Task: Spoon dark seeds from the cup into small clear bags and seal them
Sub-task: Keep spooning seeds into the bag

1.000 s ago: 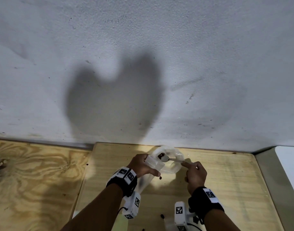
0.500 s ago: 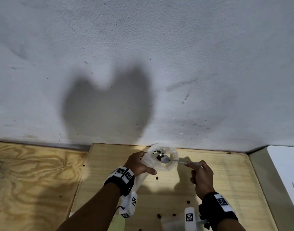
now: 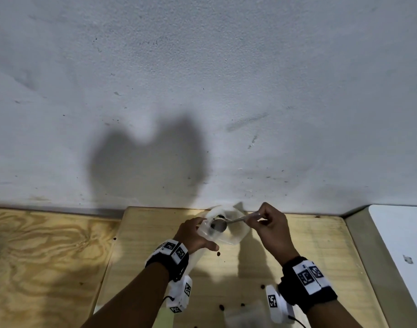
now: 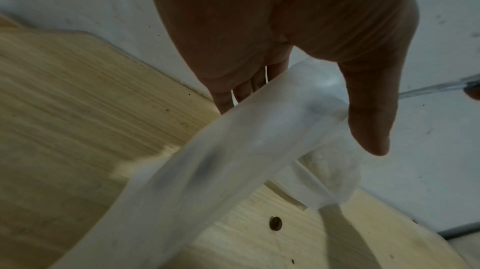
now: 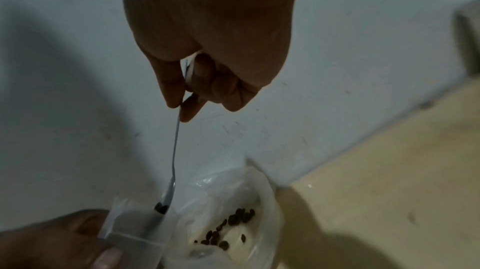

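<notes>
My left hand (image 3: 193,235) pinches the mouth of a small clear bag (image 3: 204,230) and holds it against a white cup (image 3: 236,234) near the wall. The bag (image 4: 233,160) hangs down below my thumb (image 4: 369,125). My right hand (image 3: 270,224) pinches the handle of a metal spoon (image 3: 237,219), raised to the right of the cup. The spoon bowl (image 5: 163,204) tilts down into the bag's mouth (image 5: 135,222) with a few dark seeds on it. More dark seeds (image 5: 233,221) lie in the cup.
Loose seeds (image 3: 218,253) lie scattered on the light wooden board (image 3: 309,256). Another clear bag (image 3: 245,314) lies at the near edge. A grey wall (image 3: 202,91) rises just behind the cup. A white surface (image 3: 403,245) borders the right side.
My right hand has risen and moved right, bringing the spoon from over the cup and tipping its bowl into the bag's mouth. My left hand keeps hold of the bag.
</notes>
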A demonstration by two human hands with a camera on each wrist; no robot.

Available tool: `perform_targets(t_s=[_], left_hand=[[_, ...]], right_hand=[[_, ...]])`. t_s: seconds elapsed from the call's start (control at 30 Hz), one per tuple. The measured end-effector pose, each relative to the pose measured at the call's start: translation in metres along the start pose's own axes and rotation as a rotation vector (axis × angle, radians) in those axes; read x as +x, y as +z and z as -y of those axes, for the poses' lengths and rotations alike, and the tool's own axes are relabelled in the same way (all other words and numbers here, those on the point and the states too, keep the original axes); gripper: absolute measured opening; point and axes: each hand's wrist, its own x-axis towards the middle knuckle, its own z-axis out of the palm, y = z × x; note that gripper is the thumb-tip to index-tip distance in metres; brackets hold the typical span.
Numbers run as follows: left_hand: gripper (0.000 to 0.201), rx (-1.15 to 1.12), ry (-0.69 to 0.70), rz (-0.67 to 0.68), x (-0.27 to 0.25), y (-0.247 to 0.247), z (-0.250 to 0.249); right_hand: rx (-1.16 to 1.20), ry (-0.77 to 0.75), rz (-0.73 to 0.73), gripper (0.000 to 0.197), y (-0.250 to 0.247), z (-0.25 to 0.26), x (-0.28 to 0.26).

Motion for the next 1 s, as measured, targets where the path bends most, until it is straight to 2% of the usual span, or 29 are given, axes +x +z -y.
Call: perform_targets(t_s=[0.13, 0.2, 0.27, 0.33, 0.43, 0.5, 0.57, 0.7, 0.77, 0.83, 0.9, 0.93, 1.0], left_hand=[[0.1, -0.05, -0.053, 0.006, 0.001, 0.001, 0.0], [0.096, -0.074, -0.068, 0.014, 0.002, 0.002, 0.001], [0.087, -0.103, -0.072, 0.02, 0.003, 0.001, 0.002], [0.086, -0.115, -0.065, 0.025, 0.002, 0.0, 0.003], [0.105, -0.11, -0.066, 0.03, 0.0, -0.001, 0.004], [0.113, -0.09, -0.063, 0.038, -0.004, -0.001, 0.004], [0.119, -0.079, -0.046, 0.038, -0.008, -0.002, 0.004], [0.106, -0.123, 0.002, -0.023, -0.017, -0.005, 0.005], [0.103, -0.15, 0.031, -0.057, -0.021, -0.009, 0.006], [0.098, -0.155, 0.072, -0.094, -0.026, -0.014, 0.006], [0.092, -0.144, 0.12, -0.118, -0.032, -0.02, 0.003], [0.091, -0.143, 0.149, -0.12, -0.034, -0.024, 0.002], [0.092, -0.124, 0.211, -0.095, -0.039, -0.029, -0.004]], right_hand=[[-0.099, -0.139, 0.093, 0.023, 0.01, 0.026, -0.003], [-0.094, -0.174, 0.07, 0.019, 0.011, 0.034, 0.0], [-0.048, -0.18, -0.04, 0.021, 0.008, 0.035, 0.005], [-0.014, -0.158, -0.184, 0.025, 0.003, 0.027, 0.009], [0.018, -0.066, -0.369, 0.024, -0.002, 0.009, 0.008], [-0.002, 0.008, -0.416, 0.021, 0.0, -0.006, 0.003], [-0.062, 0.097, -0.402, 0.017, 0.003, -0.027, 0.0], [-0.163, 0.319, -0.306, 0.005, 0.008, -0.053, -0.003], [-0.244, 0.367, -0.287, 0.008, 0.005, -0.052, -0.008], [-0.392, 0.391, -0.264, 0.024, 0.0, -0.048, -0.015], [-0.477, 0.322, -0.285, 0.037, -0.004, -0.037, -0.021], [-0.459, 0.242, -0.293, 0.032, -0.003, -0.027, -0.024], [-0.3, 0.101, -0.145, 0.025, 0.002, -0.001, -0.027]])
